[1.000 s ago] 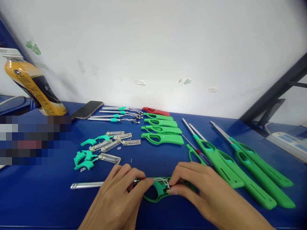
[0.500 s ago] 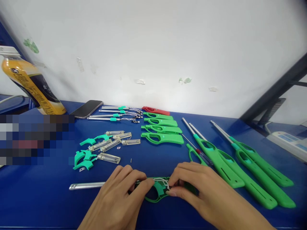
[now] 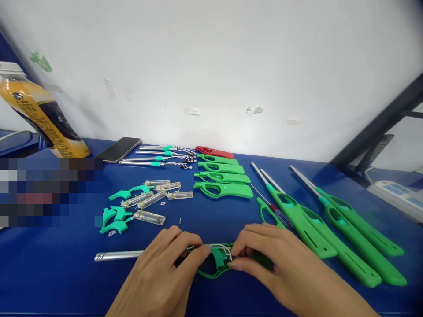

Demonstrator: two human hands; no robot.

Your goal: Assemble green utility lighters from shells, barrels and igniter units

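Note:
An opened green utility lighter housing (image 3: 211, 275) lies near the table's front edge, its long metal tube (image 3: 119, 255) sticking out to the left. My left hand (image 3: 165, 268) is closed on the lighter where tube and handle meet. Inside the housing sit a teal trigger (image 3: 217, 258) and thin white wires (image 3: 224, 247). With thumb and forefinger, my right hand (image 3: 267, 257) pinches at the right end of the wires, beside the trigger. My fingers hide the exact tips and part of the handle.
Behind my hands lie clear fuel tanks (image 3: 150, 217), teal triggers (image 3: 114, 227), a small screw (image 3: 180, 220), wired metal tubes (image 3: 142, 164) and green half shells (image 3: 231, 190). Whole lighters (image 3: 357, 264) and a screwdriver (image 3: 280, 216) lie right. A phone (image 3: 119, 149) and bottle (image 3: 49, 114) stand left.
Almost nothing differs. My left hand and the metal tube have shifted very slightly left, and the right fingers stay at the wires.

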